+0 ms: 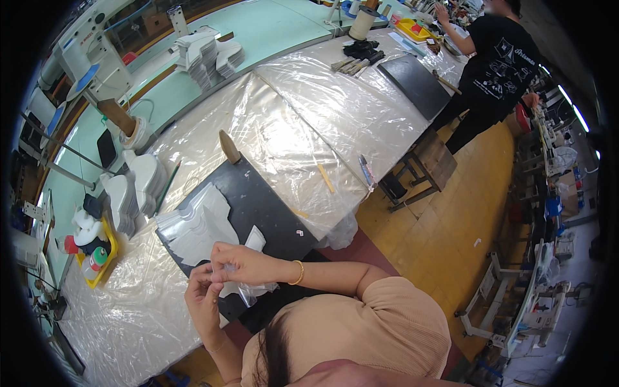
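My left hand [202, 298] and my right hand [240, 263] meet over the near edge of a black board [271, 206]. The fingers of both are pinched together on a thin piece of clear plastic [247, 297], part of which hangs below my right hand. What else the fingertips hold is too small to tell. Just beyond my hands, a fanned stack of pale grey cut pieces [205, 219] lies on the board. A narrow white strip [256, 239] sticks out past my right hand. At the board's far corner is a wooden-handled tool [229, 147].
Plastic sheeting [290, 135] covers the table. On the left are white shaped stacks [146, 179], a green pencil [169, 187] and a yellow tray [115, 258] with bottles. A sewing machine [90, 48] stands behind. A person [500, 61] and a wooden stool [432, 161] are right.
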{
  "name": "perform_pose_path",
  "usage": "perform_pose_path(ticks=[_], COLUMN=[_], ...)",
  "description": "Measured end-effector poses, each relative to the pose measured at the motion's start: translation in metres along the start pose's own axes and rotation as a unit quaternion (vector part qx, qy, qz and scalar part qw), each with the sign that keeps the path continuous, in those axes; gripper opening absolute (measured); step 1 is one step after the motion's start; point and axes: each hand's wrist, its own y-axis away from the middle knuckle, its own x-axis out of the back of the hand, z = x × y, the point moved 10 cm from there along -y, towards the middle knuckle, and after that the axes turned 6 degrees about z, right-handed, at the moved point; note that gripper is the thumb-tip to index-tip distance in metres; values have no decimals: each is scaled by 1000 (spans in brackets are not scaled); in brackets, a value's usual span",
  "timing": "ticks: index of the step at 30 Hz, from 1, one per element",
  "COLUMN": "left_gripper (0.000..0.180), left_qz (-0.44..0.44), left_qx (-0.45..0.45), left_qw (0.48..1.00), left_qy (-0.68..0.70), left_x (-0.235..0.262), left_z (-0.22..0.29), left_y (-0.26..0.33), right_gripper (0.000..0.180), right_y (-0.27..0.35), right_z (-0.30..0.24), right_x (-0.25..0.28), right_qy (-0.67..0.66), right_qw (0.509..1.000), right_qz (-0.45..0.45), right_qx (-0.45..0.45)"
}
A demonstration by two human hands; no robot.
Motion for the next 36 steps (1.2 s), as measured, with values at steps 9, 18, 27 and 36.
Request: perform_pose_path(ticks=[9, 18, 27, 36], left_gripper=[16, 13, 14, 22], left_qz=[68, 94, 97, 98], left_qx=[14, -41, -122, -63], left_qw=[992, 993, 983, 991], left_qy=[106, 58, -97, -74], left_x=[23, 26, 13, 24], left_z=[-5, 15, 43, 36], left_y=[-4, -2, 10, 9], right_gripper=[23, 25, 50, 18], right_y=[-3, -1, 0, 5], right_z=[14, 41, -3, -22], right_x=[22, 43, 54, 93], right_qy=[-53, -237, 231, 26], right_qw=[994, 947, 968, 997], right_qz=[72, 106, 58, 47], right_qx=[-57, -191, -77, -56])
